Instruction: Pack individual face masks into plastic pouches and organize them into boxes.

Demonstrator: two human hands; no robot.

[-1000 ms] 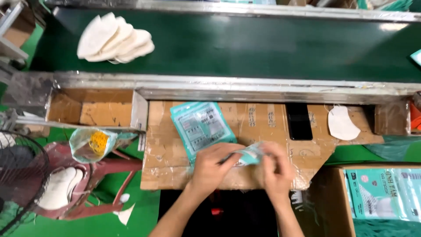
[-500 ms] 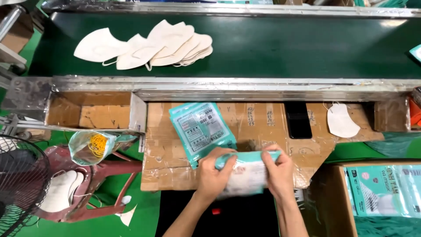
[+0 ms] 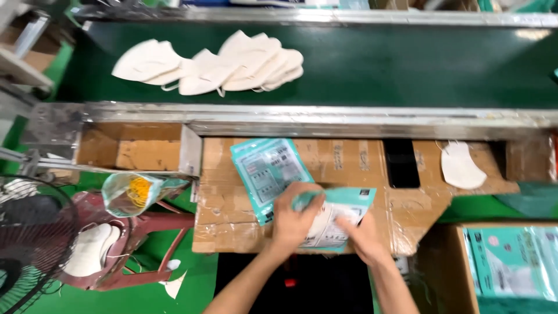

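We find both hands working a teal pouch (image 3: 334, 218) that lies flat near the front edge of the cardboard worktop (image 3: 226, 227), a white mask showing through its clear face. The left hand (image 3: 293, 218) is closed on the pouch's left end, fingers curled over the top edge. The right hand (image 3: 363, 235) presses flat on the lower right portion, fingers spread — not clenched.

A second teal pouch (image 3: 270, 174) lies just behind and to the left, its lower corner tucked beside the left hand. Toward the right edge of the worktop a single white mask (image 3: 462, 166) rests well apart. On the green conveyor belt (image 3: 407, 64) beyond the back edge, a fanned heap of white masks (image 3: 215, 64) sits toward its left end.

In our judgement the pouch is being flattened or closed. Done well, the right hand holds the pouch square against the cardboard while the left runs evenly along the open edge — no creasing of the mask inside, and no dragging the neighbouring pouch along with it.
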